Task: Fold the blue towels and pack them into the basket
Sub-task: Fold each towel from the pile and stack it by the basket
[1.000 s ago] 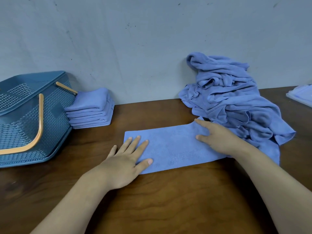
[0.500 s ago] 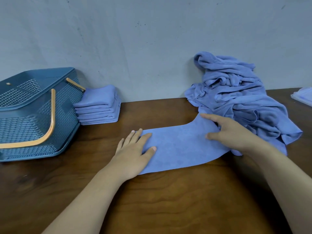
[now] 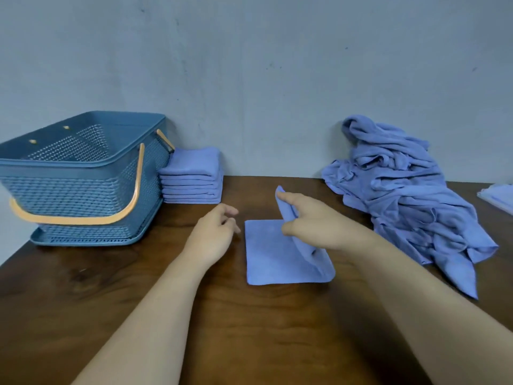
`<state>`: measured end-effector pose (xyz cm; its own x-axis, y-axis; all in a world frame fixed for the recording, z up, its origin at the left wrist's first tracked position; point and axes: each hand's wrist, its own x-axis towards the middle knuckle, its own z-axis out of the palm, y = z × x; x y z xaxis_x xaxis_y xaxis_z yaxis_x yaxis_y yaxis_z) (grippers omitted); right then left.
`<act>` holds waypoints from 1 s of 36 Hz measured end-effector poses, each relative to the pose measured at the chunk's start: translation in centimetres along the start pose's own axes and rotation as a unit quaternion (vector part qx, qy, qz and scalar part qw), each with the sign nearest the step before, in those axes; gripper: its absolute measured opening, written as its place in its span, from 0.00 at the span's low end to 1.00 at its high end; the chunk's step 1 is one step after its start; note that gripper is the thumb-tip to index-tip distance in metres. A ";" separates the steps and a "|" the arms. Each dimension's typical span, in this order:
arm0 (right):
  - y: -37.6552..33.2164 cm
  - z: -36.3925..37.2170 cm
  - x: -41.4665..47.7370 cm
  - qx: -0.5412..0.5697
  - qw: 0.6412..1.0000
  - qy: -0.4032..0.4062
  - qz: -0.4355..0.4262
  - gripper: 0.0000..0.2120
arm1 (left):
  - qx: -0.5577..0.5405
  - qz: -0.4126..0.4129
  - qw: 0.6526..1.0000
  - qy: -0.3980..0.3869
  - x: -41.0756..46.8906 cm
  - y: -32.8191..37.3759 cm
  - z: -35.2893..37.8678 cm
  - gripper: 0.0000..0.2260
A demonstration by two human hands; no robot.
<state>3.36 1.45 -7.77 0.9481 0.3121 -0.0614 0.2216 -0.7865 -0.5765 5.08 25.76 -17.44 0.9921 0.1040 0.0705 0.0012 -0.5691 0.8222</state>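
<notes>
A blue towel (image 3: 272, 257) lies on the wooden table in front of me, its right half lifted and swung over to the left. My right hand (image 3: 313, 223) pinches that raised end between thumb and fingers. Just left of the towel hovers my left hand (image 3: 213, 234), fingers loosely curled, holding nothing and apart from the cloth. A blue plastic basket (image 3: 77, 187) with orange handles stands at the left; nothing shows inside it. A stack of folded blue towels (image 3: 191, 176) sits against the wall beside the basket. A heap of unfolded blue towels (image 3: 410, 195) lies at the right.
The grey wall runs right behind the table (image 3: 249, 329). At the far right edge lies a pale blue flat thing (image 3: 499, 198), partly cut off. The table's left edge falls away just below the basket.
My right hand has lifted the towel's right end and carried it leftward over the other half. My left hand has come off the towel and curled. The view has tilted up and shifted left.
</notes>
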 end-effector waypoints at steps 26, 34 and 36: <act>-0.5 7.3 2.6 0.171 0.978 -0.092 0.072 0.45 | 0.062 0.034 0.997 -0.024 -0.2 0.3 0.4 0.08; 1.5 4.3 2.6 0.213 0.974 0.079 0.000 0.26 | 0.063 0.027 0.998 -0.010 -0.2 0.4 0.4 0.06; 3.5 2.8 2.5 0.092 0.985 0.135 -0.057 0.24 | 0.064 0.026 0.998 -0.009 -0.2 0.5 0.5 0.07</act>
<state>5.89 1.00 -12.23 0.9509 0.2205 0.2171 0.3089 -0.6374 -0.7059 4.91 25.05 -17.28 0.9933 0.0580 0.0995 -0.0348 -0.6727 0.7391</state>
